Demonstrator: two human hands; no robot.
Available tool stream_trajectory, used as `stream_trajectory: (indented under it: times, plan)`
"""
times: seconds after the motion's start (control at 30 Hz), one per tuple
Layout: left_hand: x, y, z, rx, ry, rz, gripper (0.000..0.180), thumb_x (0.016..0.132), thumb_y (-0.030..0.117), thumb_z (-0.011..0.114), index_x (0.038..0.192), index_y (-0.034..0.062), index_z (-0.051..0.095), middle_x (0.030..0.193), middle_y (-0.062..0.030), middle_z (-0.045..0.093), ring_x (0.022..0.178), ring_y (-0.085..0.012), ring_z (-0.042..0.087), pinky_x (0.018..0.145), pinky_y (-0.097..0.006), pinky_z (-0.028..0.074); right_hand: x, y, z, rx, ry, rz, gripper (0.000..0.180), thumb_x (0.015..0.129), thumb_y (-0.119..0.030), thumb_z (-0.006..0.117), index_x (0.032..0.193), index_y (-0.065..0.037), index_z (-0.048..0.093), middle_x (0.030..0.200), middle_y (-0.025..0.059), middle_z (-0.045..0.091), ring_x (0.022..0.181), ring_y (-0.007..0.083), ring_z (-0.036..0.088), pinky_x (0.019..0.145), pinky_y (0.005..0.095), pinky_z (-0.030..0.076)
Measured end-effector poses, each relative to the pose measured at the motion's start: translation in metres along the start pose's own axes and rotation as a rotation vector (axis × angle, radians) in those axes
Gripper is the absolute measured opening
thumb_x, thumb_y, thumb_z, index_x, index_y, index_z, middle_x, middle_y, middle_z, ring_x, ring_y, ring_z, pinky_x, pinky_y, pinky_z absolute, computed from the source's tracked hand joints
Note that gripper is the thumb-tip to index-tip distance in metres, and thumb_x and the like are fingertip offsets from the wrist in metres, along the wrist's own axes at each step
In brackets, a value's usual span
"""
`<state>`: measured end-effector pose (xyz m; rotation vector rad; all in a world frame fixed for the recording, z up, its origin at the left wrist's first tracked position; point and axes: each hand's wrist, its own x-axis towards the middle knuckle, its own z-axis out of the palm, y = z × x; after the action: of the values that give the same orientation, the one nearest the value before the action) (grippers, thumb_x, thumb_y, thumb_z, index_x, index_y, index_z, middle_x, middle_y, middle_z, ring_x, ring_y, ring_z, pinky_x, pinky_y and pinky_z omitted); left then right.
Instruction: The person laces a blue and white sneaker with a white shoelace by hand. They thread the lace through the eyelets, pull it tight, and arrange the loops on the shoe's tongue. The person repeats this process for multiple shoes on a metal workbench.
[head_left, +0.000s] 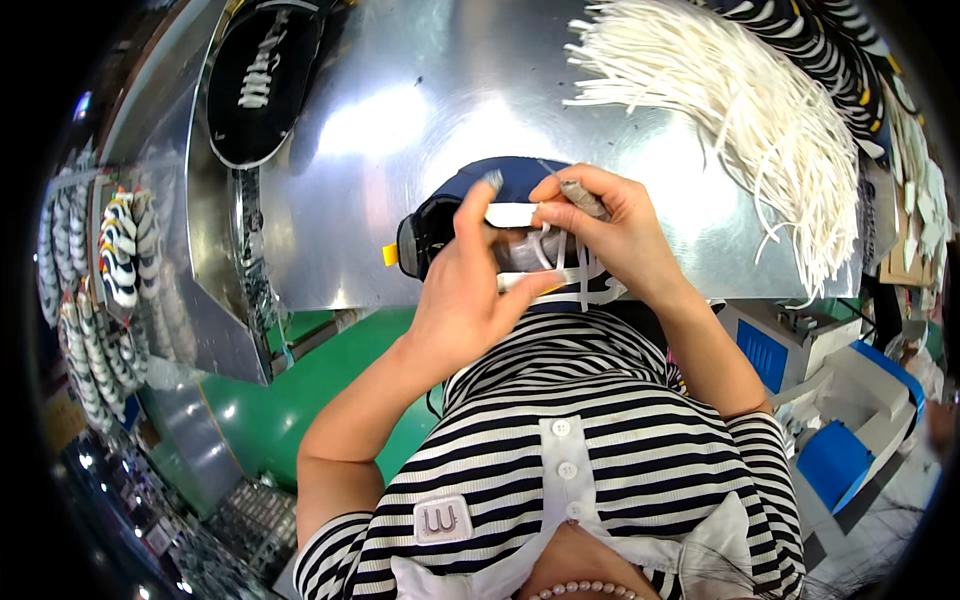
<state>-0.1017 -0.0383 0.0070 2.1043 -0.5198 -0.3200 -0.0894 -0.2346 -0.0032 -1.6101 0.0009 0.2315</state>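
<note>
A navy shoe with white eyelet strips and a yellow tab lies on its side near the table's front edge. My left hand grips it at the opening. Its thumb lies along the nearer white strip, its index finger rises beside the farther one, and the other fingers are partly hidden. My right hand is closed on a thin metal hook tool with a wrapped grey-brown handle. Right thumb and fingertips touch the end of the farther strip. White laces loop across the opening below them.
A large bundle of white laces lies at the right of the metal table, with dark striped shoe parts behind. A black shoe-shaped tray stands at the left. Shoe parts hang farther left; blue-and-white bins stand lower right.
</note>
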Motion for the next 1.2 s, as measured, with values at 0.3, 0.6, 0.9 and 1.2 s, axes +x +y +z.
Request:
stream_trajectory:
  times: [0.3, 0.6, 0.9, 1.2]
  plan:
    - [0.014, -0.01, 0.017, -0.094, 0.301, -0.256, 0.042, 0.086, 0.014, 0.075, 0.12, 0.0023, 0.053, 0.089, -0.0097, 0.067, 0.079, -0.0132, 0.062, 0.071, -0.027, 0.05, -0.006, -0.007, 0.007, -0.083, 0.104, -0.014, 0.022, 0.092, -0.014, 0.067, 0.109, -0.002, 0.062, 0.09, 0.0049, 0.065, 0.077, 0.013, 0.063, 0.069, 0.0263, 0.05]
    - [0.014, -0.004, 0.019, -0.002, 0.322, -0.179, 0.042, 0.085, 0.002, 0.073, 0.121, 0.0005, 0.051, 0.091, -0.0075, 0.07, 0.083, -0.0075, 0.064, 0.075, -0.022, 0.051, -0.037, -0.005, -0.004, -0.391, 0.111, -0.053, 0.014, 0.095, -0.015, 0.061, 0.102, -0.004, 0.057, 0.085, 0.0137, 0.071, 0.073, 0.0289, 0.069, 0.064, 0.0356, 0.051]
    - [0.008, -0.009, 0.025, -0.105, 0.368, -0.09, 0.045, 0.082, 0.007, 0.074, 0.121, 0.0022, 0.053, 0.084, -0.0076, 0.066, 0.08, -0.017, 0.062, 0.072, -0.029, 0.049, -0.03, -0.003, -0.004, -0.611, 0.024, -0.258, 0.011, 0.09, -0.013, 0.066, 0.093, -0.006, 0.059, 0.073, 0.0101, 0.066, 0.065, 0.0277, 0.065, 0.058, 0.0361, 0.048]
    - [0.01, 0.001, 0.02, -0.228, 0.312, -0.114, 0.043, 0.088, 0.005, 0.066, 0.127, -0.0013, 0.049, 0.089, -0.0146, 0.071, 0.085, -0.0178, 0.066, 0.077, -0.031, 0.05, -0.034, -0.002, -0.008, -0.28, 0.041, -0.136, 0.011, 0.089, -0.009, 0.067, 0.096, -0.005, 0.059, 0.08, 0.0106, 0.067, 0.065, 0.0285, 0.065, 0.058, 0.0357, 0.049]
